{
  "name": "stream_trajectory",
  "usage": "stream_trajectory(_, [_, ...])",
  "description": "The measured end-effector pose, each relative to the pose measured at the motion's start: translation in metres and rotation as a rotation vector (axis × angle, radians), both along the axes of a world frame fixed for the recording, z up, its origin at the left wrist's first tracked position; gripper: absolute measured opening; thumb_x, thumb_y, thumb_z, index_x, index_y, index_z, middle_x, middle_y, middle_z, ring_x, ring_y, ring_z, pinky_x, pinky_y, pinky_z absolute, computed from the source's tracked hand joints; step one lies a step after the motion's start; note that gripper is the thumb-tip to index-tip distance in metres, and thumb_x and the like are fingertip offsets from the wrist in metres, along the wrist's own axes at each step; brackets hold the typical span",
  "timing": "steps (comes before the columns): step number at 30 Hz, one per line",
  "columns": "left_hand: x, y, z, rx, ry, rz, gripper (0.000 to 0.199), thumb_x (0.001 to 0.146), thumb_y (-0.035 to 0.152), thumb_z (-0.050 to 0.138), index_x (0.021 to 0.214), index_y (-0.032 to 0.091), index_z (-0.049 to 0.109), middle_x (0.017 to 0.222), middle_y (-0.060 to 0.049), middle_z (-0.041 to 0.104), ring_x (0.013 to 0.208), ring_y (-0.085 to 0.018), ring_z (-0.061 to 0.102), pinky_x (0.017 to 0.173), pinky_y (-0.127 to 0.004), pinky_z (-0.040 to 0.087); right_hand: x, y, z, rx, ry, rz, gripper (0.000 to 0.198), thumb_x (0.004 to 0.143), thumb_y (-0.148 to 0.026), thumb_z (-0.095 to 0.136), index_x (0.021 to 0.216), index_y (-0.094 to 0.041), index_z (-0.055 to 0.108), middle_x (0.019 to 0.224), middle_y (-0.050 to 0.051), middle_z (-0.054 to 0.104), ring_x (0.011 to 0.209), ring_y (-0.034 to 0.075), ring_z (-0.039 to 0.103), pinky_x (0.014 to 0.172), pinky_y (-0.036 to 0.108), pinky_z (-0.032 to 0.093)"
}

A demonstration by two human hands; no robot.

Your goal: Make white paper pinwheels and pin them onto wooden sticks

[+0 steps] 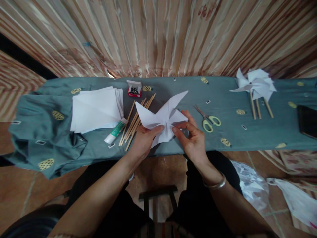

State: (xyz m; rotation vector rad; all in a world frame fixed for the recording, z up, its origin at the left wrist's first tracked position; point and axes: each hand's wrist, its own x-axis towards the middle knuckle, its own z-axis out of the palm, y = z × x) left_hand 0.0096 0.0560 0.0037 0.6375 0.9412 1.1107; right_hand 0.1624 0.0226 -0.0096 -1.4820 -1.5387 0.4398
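A white paper pinwheel (165, 115) is held up above the cloth-covered table, its pointed blades spread outward. My left hand (146, 138) grips its lower left part, the thumb pressing near the centre. On the other side, my right hand (192, 134) pinches the paper close to the middle with thumb and forefinger. Fingers behind the paper are partly hidden. Left of it lie several wooden sticks (137, 122), with a glue stick (116, 130) beside them. Scissors (209, 121) with green handles rest to the right of my right hand.
A stack of white paper (96, 109) lies on the left of the green tablecloth (223, 99). Behind the sticks is an open red box of pins (134, 89). Finished pinwheels on sticks (257, 82) lie at the right, and a black phone (307, 120) near the right edge.
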Motion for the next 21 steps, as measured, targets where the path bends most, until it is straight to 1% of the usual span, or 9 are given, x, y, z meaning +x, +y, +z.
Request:
stream_trajectory(4, [0.001, -0.001, 0.0, 0.027, 0.027, 0.008, 0.033, 0.058, 0.023, 0.081, 0.089, 0.014, 0.074, 0.096, -0.006, 0.077, 0.095, -0.025, 0.07, 0.091, -0.038, 0.053, -0.003, 0.001, 0.001, -0.012, 0.049, -0.019, 0.015, 0.088, -0.035, 0.063, 0.081, -0.023, 0.067, 0.139, 0.009, 0.058, 0.136, 0.028, 0.047, 0.11, 0.053, 0.043])
stream_trajectory(7, [0.001, -0.002, 0.001, 0.036, 0.031, -0.009, 0.028, 0.059, 0.024, 0.08, 0.085, 0.015, 0.074, 0.093, -0.006, 0.077, 0.095, -0.026, 0.07, 0.088, -0.038, 0.054, -0.004, 0.001, 0.0, -0.019, 0.024, -0.019, 0.014, 0.089, -0.035, 0.062, 0.082, -0.024, 0.067, 0.136, 0.008, 0.06, 0.135, 0.027, 0.049, 0.109, 0.051, 0.044])
stream_trajectory(11, [0.003, -0.002, 0.003, 0.051, 0.03, -0.003, 0.026, 0.059, 0.024, 0.082, 0.082, 0.015, 0.074, 0.089, -0.006, 0.077, 0.093, -0.025, 0.07, 0.084, -0.037, 0.055, -0.005, 0.001, -0.001, -0.04, 0.02, -0.02, 0.013, 0.088, -0.034, 0.062, 0.084, -0.023, 0.068, 0.137, 0.008, 0.06, 0.134, 0.026, 0.049, 0.109, 0.048, 0.044])
stream_trajectory(16, [0.005, -0.003, 0.004, 0.056, 0.029, 0.054, 0.029, 0.059, 0.023, 0.083, 0.087, 0.017, 0.074, 0.09, -0.005, 0.077, 0.09, -0.022, 0.071, 0.085, -0.033, 0.054, -0.01, 0.0, 0.005, -0.109, 0.193, -0.021, 0.012, 0.084, -0.033, 0.066, 0.08, -0.022, 0.068, 0.138, 0.008, 0.059, 0.137, 0.027, 0.045, 0.114, 0.048, 0.036])
stream_trajectory(18, [0.006, -0.003, 0.003, 0.054, 0.018, 0.067, 0.028, 0.06, 0.022, 0.083, 0.086, 0.017, 0.074, 0.093, -0.004, 0.077, 0.09, -0.021, 0.071, 0.087, -0.033, 0.053, -0.011, 0.0, 0.008, -0.141, 0.257, -0.021, 0.01, 0.083, -0.032, 0.067, 0.08, -0.023, 0.068, 0.139, 0.007, 0.058, 0.139, 0.026, 0.044, 0.116, 0.048, 0.032])
stream_trajectory(21, [0.006, -0.003, 0.003, 0.064, -0.002, 0.066, 0.024, 0.061, 0.021, 0.083, 0.083, 0.018, 0.074, 0.095, -0.005, 0.077, 0.092, -0.021, 0.071, 0.089, -0.033, 0.052, -0.012, -0.001, 0.011, -0.164, 0.298, -0.017, 0.009, 0.081, -0.032, 0.067, 0.078, -0.024, 0.069, 0.139, 0.005, 0.058, 0.139, 0.025, 0.043, 0.117, 0.047, 0.03])
